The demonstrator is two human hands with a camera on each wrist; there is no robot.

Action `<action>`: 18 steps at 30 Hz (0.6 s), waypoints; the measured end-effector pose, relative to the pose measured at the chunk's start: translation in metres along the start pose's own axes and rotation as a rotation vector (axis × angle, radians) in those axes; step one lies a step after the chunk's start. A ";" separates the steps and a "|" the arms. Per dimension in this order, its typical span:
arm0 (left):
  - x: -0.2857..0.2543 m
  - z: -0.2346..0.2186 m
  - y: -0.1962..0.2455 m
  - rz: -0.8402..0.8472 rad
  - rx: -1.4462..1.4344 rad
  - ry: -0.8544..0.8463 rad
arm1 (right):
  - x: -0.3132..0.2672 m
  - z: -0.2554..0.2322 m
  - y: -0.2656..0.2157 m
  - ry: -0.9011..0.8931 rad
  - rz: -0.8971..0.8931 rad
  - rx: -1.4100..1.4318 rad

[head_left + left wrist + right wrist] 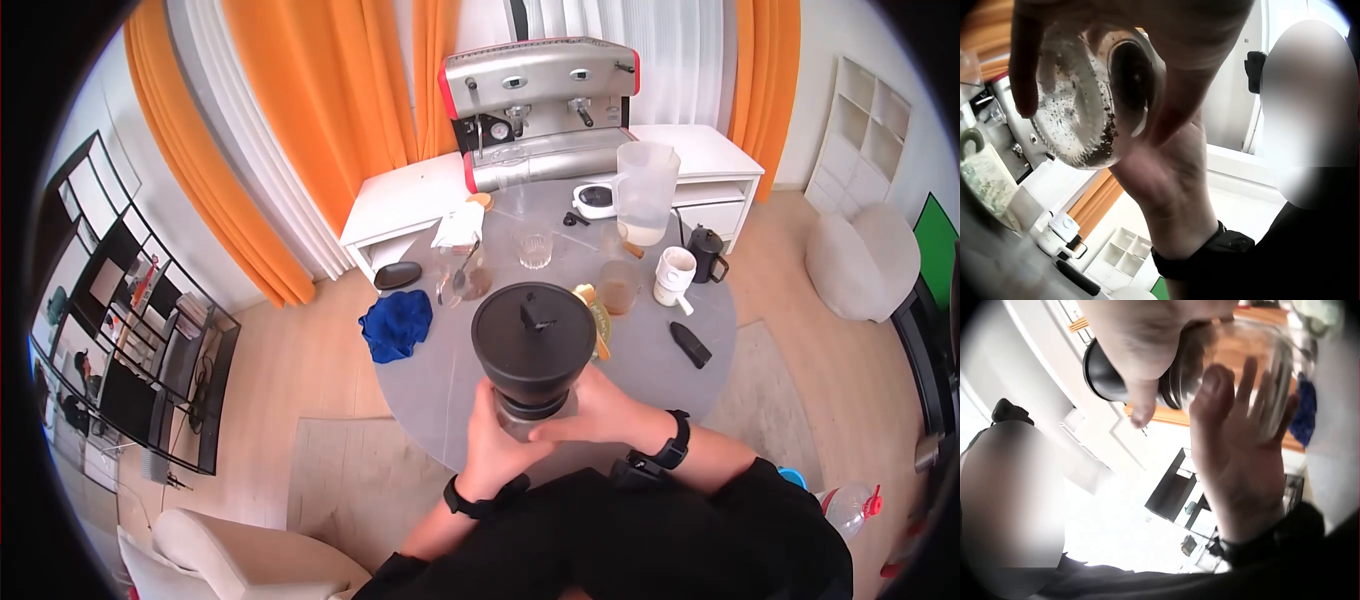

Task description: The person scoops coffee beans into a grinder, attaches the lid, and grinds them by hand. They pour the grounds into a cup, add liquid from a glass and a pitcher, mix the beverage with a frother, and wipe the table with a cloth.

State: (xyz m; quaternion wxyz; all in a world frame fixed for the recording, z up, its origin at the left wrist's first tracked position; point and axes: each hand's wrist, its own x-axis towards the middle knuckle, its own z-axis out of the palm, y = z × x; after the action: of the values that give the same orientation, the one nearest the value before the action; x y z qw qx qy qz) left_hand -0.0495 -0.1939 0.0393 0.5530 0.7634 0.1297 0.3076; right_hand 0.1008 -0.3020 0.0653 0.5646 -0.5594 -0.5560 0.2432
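A manual coffee grinder [530, 345] with a wide black top, a small crank mount on its lid and a narrow black neck is held upright close to the body. Its clear glass jar [1075, 115] has dark grounds clinging to the bottom and wall. My left hand [497, 440] grips the jar from the left, its fingers wrapped on the glass in the left wrist view. From the other side my right hand [600, 408] holds the grinder around the neck and upper jar. The green-and-cream packet [598, 320] behind the grinder is partly hidden.
On the grey table [430, 385] stand a glass tumbler [534, 250], a water pitcher [645, 190], a white mug [674, 275] and a black moka pot [707, 255]. A blue cloth [397, 326] hangs at the left edge; a black handle-like piece [690, 345] lies right. An espresso machine [545, 110] stands behind.
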 end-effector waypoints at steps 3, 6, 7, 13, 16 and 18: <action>0.009 -0.014 -0.007 0.023 -0.180 -0.224 | 0.001 -0.027 -0.003 -0.236 -0.088 0.049; 0.014 -0.023 -0.004 -0.080 -0.318 -0.514 | 0.006 -0.043 0.007 -0.382 0.035 0.393; 0.014 -0.023 -0.012 -0.043 -0.288 -0.543 | 0.007 -0.045 0.013 -0.461 0.030 0.396; 0.009 0.000 -0.004 0.031 -0.076 -0.225 | 0.001 -0.014 -0.009 -0.062 -0.008 0.078; 0.010 -0.002 -0.011 0.116 0.057 -0.079 | 0.001 -0.020 -0.003 -0.123 -0.233 -0.030; 0.017 -0.009 -0.010 0.106 -0.144 -0.252 | 0.000 -0.033 0.001 -0.226 -0.102 0.231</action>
State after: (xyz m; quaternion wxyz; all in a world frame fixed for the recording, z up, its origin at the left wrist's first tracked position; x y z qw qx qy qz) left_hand -0.0406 -0.1739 0.0371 0.6011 0.7602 -0.0035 0.2465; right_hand 0.1306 -0.3134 0.0725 0.5707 -0.4310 -0.6119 0.3379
